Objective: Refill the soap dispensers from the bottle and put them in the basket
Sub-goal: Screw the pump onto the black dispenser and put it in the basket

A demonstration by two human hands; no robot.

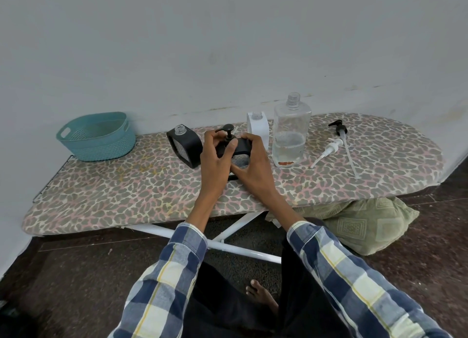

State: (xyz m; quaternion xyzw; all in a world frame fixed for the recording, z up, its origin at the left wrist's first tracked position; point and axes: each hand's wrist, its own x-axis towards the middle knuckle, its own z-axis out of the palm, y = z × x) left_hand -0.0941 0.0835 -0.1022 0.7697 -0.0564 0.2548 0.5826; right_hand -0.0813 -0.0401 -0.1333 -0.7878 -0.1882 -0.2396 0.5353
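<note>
Holding black square plastic soap dispenser (238, 151) mid ironing board (106, 193): right hand (253, 165) grip closed round body, left hand (215, 153) fingers pinching black pump head (228, 132). Likely light, rigid, slick; best held by flat sides. Teal woven-look basket (97, 137) well apart, left.

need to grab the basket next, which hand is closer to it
Left. The left hand, on the black dispenser, is on the teal basket side; the right hand is farther.
</note>
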